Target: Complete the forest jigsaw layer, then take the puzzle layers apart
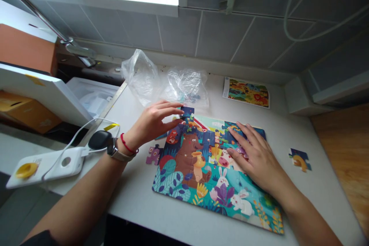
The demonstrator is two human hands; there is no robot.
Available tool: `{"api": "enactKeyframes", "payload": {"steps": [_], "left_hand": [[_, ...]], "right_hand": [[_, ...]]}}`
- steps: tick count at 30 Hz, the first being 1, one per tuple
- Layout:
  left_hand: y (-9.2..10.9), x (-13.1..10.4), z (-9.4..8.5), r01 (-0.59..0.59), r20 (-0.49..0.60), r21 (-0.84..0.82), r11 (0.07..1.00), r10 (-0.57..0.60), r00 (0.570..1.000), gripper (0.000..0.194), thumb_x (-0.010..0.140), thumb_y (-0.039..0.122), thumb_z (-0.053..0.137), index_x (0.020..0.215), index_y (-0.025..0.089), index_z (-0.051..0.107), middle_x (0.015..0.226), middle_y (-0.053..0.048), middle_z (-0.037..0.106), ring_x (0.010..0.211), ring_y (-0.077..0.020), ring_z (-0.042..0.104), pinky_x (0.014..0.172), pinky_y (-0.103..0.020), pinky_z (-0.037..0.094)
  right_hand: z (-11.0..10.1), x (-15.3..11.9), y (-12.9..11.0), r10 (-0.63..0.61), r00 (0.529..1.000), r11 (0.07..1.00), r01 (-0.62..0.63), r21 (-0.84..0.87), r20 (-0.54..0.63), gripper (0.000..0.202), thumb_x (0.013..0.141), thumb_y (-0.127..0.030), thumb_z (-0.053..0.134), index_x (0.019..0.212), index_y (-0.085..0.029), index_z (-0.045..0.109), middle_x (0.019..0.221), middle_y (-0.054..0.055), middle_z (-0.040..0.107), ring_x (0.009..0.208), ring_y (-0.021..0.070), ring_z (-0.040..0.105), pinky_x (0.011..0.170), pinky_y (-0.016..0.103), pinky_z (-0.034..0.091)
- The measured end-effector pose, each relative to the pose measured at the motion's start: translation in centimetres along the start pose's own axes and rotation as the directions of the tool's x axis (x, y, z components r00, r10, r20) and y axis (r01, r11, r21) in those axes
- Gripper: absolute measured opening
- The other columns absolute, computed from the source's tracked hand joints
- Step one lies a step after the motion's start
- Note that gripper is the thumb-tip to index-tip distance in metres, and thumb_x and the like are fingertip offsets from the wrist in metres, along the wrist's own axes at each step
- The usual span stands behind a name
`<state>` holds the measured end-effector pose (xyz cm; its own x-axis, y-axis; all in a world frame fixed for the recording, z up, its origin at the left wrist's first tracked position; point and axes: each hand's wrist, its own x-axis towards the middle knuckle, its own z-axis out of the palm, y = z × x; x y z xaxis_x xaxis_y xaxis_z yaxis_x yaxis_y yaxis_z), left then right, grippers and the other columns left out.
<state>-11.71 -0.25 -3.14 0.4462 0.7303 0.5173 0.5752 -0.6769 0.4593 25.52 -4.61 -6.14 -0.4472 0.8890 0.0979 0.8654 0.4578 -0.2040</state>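
Observation:
A colourful animal jigsaw puzzle lies on the white counter, mostly assembled, with a bear, rabbits and a cow. My left hand is over its upper left edge, thumb and fingertips at the side of a dark blue puzzle piece. Whether that piece is flat on the puzzle or slightly raised, I cannot tell. Spread across the right part of the puzzle, my right hand rests with its fingers apart, hiding several pieces. A purple piece lies by the puzzle's left edge. Another loose piece, with an orange-yellow shape, sits far right.
Crumpled clear plastic bags lie behind the puzzle. A printed picture card is near the tiled wall. On the left are a white power strip with a black plug, a cable, and a sink with a faucet.

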Motion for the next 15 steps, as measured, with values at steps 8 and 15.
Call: {"api": "enactKeyframes", "payload": {"steps": [8, 15], "left_hand": [[-0.5, -0.9, 2.7, -0.078, 0.096, 0.179, 0.981, 0.061, 0.994, 0.016, 0.104, 0.025, 0.064, 0.111, 0.024, 0.079, 0.133, -0.008, 0.075, 0.113, -0.0234, 0.071, 0.095, -0.044, 0.064], [-0.9, -0.9, 3.0, -0.102, 0.128, 0.224, 0.969, 0.075, 0.989, 0.020, 0.105, 0.025, 0.062, 0.112, 0.026, 0.081, 0.132, -0.009, 0.074, 0.114, -0.0249, 0.068, 0.094, -0.045, 0.064]], "right_hand": [[0.0, 0.0, 0.1, -0.006, 1.000, 1.000, 0.006, -0.016, 0.000, 0.061, 0.107, -0.060, 0.043, 0.158, -0.027, 0.052, 0.168, 0.011, 0.045, 0.154, 0.0385, 0.041, 0.122, 0.063, 0.041], [-0.1, 0.1, -0.1, -0.004, 1.000, 1.000, 0.004, -0.002, 0.011, 0.064, 0.107, -0.062, 0.040, 0.158, -0.025, 0.052, 0.168, 0.012, 0.045, 0.155, 0.0391, 0.040, 0.122, 0.064, 0.041]]}}
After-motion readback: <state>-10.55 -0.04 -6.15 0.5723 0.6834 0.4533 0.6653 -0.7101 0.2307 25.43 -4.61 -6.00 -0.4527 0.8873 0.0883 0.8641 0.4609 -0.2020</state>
